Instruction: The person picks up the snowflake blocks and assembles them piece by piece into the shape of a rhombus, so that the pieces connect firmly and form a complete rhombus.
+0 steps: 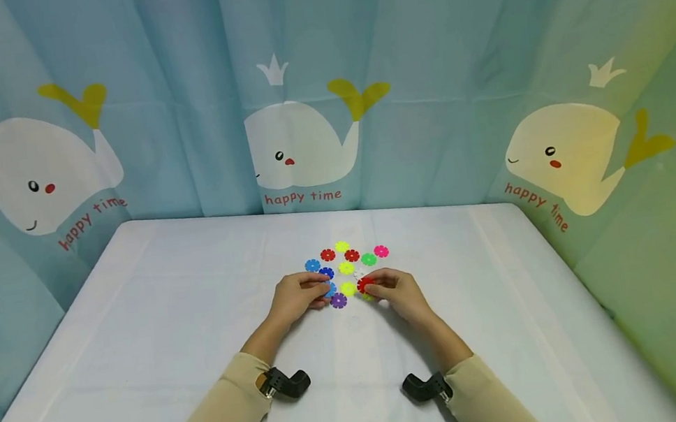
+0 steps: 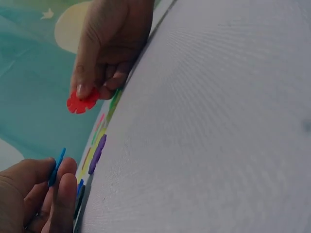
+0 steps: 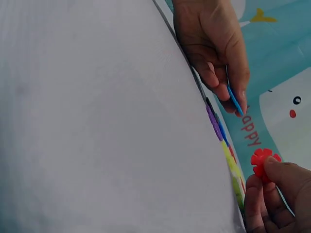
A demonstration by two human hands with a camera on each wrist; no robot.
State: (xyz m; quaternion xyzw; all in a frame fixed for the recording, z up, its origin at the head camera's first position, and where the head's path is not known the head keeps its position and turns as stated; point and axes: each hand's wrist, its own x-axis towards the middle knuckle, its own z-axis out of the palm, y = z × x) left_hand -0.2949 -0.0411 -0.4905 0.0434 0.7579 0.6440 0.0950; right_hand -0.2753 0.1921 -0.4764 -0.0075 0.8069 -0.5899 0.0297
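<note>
My left hand point(image 1: 299, 294) pinches a light blue notched disc point(image 2: 57, 167) between thumb and fingers, seen nearly edge-on in both wrist views. A red notched disc point(image 3: 262, 162) is pinched in my right hand point(image 1: 400, 293), its petal-like rim facing the right wrist camera. Both discs are held up off the tabletop, a short gap apart. Between and beyond the hands lie several more flat discs, among them a purple one point(image 1: 338, 301), a yellow one point(image 1: 346, 268), a dark blue one point(image 1: 326, 273), a green one point(image 1: 368, 259) and a pink one point(image 1: 381, 251).
A white cloth covers the table point(image 1: 158, 346). Behind it hangs a blue-green curtain point(image 1: 436, 30) printed with whales. Black wrist cameras sit on both forearms, the left one point(image 1: 289, 383) and the right one point(image 1: 424, 388).
</note>
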